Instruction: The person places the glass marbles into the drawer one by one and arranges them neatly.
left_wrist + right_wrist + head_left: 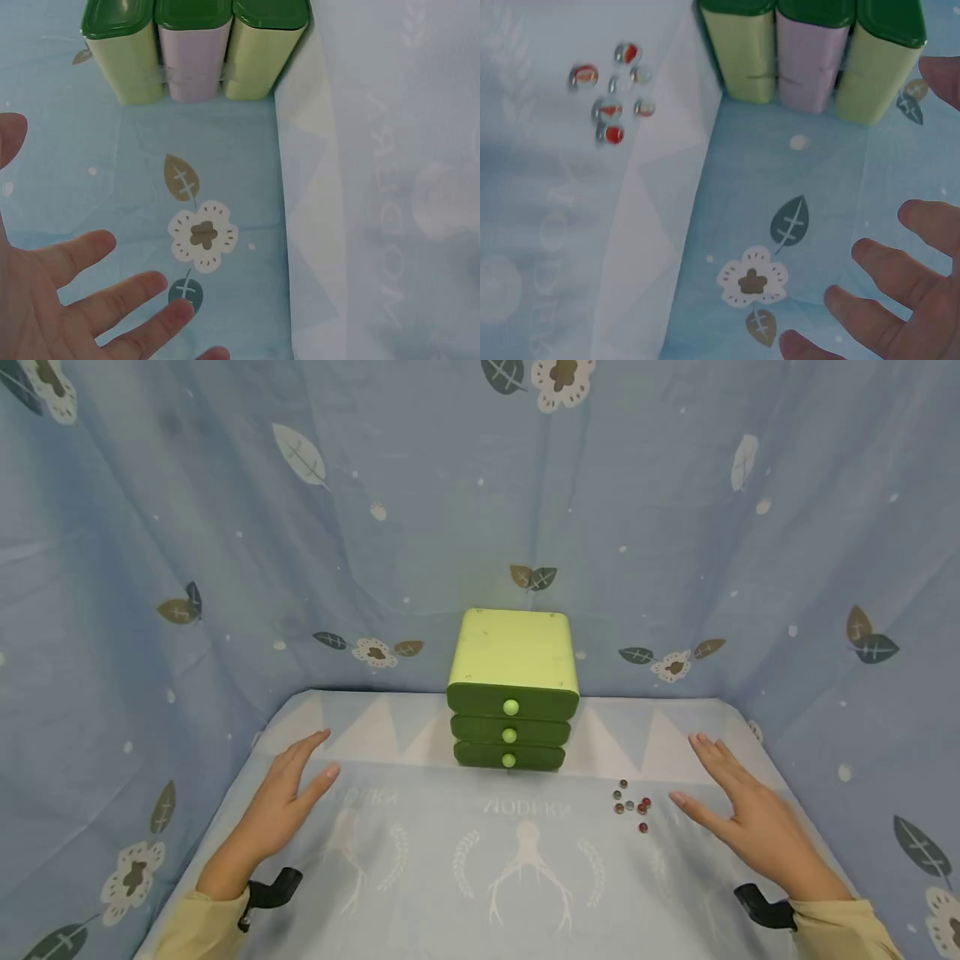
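Two bare hands are shown, the left hand (288, 793) and the right hand (738, 814); pale yellow sleeves (198, 931) are worn down to the wrists; a black curved camera mount (272, 891) is strapped at the left wrist; a matching black mount (763, 906) is seen at the right wrist; no rings are visible.

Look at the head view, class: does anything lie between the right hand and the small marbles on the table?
Nothing visible does. The right hand hovers open just right of the marbles, with only bare tablecloth between them.
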